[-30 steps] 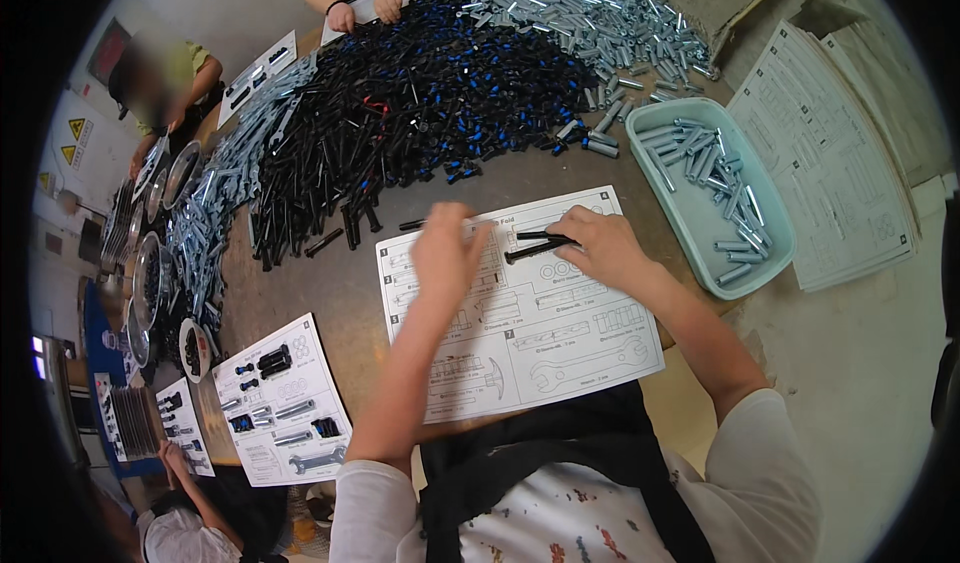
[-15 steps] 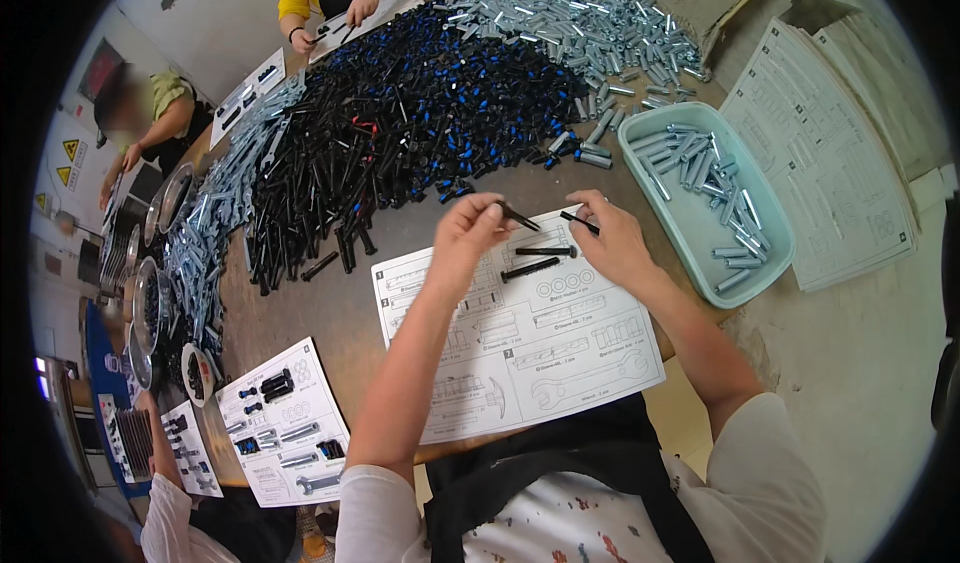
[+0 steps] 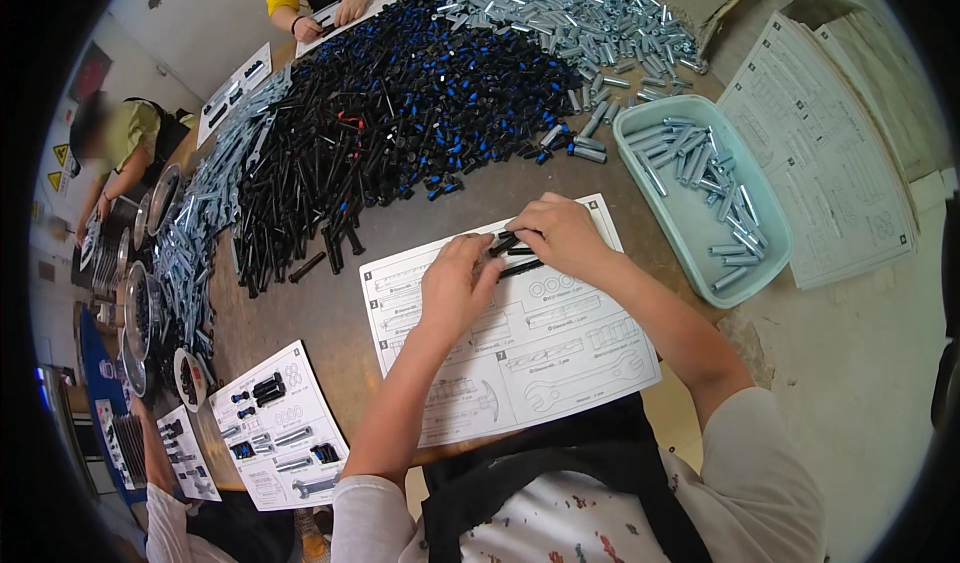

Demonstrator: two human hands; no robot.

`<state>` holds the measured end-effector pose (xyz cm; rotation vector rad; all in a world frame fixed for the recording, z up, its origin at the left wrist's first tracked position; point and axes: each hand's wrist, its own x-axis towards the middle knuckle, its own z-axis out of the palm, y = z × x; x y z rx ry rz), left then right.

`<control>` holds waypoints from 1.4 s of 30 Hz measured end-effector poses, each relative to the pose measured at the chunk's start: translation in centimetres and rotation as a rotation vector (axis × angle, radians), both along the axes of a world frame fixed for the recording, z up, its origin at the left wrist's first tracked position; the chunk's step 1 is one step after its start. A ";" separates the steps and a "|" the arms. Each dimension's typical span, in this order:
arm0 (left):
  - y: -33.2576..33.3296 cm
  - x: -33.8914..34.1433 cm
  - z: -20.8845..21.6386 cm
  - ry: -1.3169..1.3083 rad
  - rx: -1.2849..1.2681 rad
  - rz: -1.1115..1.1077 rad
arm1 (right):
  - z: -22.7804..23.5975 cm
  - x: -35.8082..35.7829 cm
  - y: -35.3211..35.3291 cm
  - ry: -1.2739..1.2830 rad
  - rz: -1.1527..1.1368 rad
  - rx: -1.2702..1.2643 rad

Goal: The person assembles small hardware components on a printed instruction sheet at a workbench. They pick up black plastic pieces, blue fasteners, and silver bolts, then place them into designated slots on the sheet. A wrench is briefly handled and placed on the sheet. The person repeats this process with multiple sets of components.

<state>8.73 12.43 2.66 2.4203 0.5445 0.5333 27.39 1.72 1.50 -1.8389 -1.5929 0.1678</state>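
Over the upper part of a printed instruction sheet (image 3: pixel 570 368), both my hands meet at several long black bolts (image 3: pixel 518 265) lying side by side. My left hand (image 3: pixel 458 281) has its fingers closed around the left ends of the bolts, and its fingertips are partly hidden. From the right, my right hand (image 3: pixel 562 235) pinches a black bolt near its end with thumb and fingers. The sheet bears line drawings of sleeves, washers, a hammer and a wrench.
A large pile of black and blue bolts (image 3: pixel 400 93) covers the far table, with silver sleeves (image 3: pixel 570 13) behind. A pale green tub (image 3: pixel 705 288) of silver sleeves stands right. Stacked sheets (image 3: pixel 815 153) lie beyond it. A filled sheet (image 3: pixel 285 363) lies left. Co-workers sit across and left.
Both hands have come together over the bolts on the sheet. The bolts held up in them half a second ago are now down beside the others.
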 end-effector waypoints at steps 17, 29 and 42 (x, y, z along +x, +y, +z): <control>-0.3 1.5 -0.3 0.073 -0.024 -0.056 | 2.9 1.2 0.7 -0.070 0.181 -0.296; -0.9 2.4 -0.5 0.057 -0.045 -0.063 | -0.7 -3.5 -6.5 -0.077 -0.150 -0.221; -1.2 1.8 -1.6 -0.028 -0.041 0.016 | -0.6 0.7 -4.9 0.090 -0.070 -0.078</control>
